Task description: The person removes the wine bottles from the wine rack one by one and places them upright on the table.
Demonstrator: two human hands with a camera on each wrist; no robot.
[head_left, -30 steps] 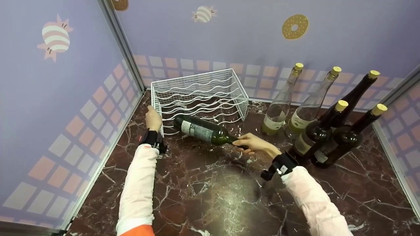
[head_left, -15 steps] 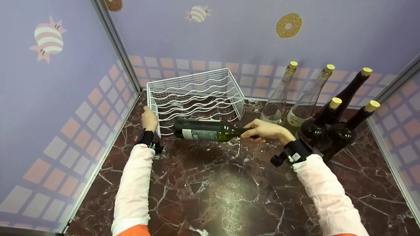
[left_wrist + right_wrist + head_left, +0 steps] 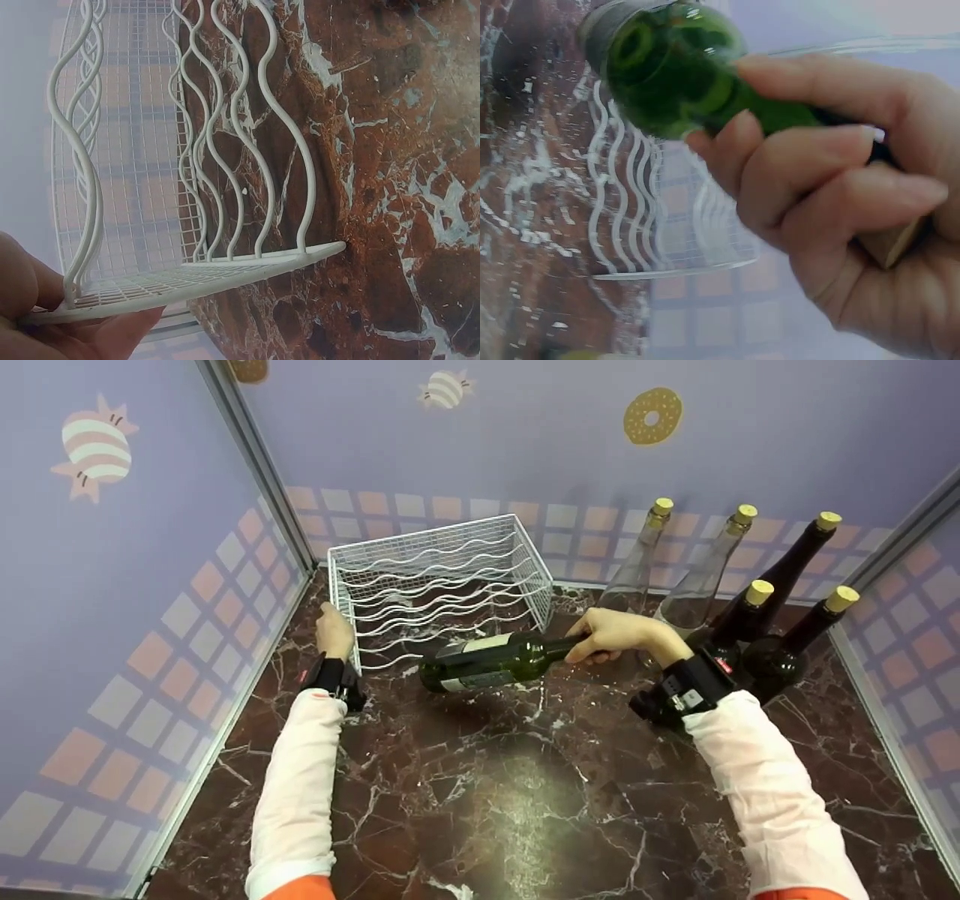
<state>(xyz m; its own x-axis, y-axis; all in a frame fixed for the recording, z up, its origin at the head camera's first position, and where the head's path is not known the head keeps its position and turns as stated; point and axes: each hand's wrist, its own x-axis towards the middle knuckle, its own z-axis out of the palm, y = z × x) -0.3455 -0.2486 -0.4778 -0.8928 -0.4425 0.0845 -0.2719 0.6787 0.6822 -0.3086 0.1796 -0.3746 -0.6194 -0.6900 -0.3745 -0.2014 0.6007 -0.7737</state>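
My right hand [image 3: 611, 634] grips the neck of a dark green wine bottle [image 3: 487, 661] with a label. It holds the bottle nearly level above the marble table [image 3: 487, 780], base pointing left, just in front of the white wire rack [image 3: 442, 574]. In the right wrist view the fingers [image 3: 817, 187] curl round the green bottle [image 3: 667, 67], with the rack [image 3: 630, 225] behind. My left hand [image 3: 334, 628] holds the rack's front left corner. The left wrist view shows that hand [image 3: 45, 315] against the rack's edge [image 3: 225, 270].
Several corked bottles stand upright at the right, close behind my right wrist: two clear ones [image 3: 637, 562] and three dark ones [image 3: 787, 570]. Purple walls close the table in on the left, back and right. Bare marble lies toward me.
My right hand has risen and moved right, swinging the green bottle's base away from the rack's front and lifting it off the table. My left hand has stayed on the rack corner.
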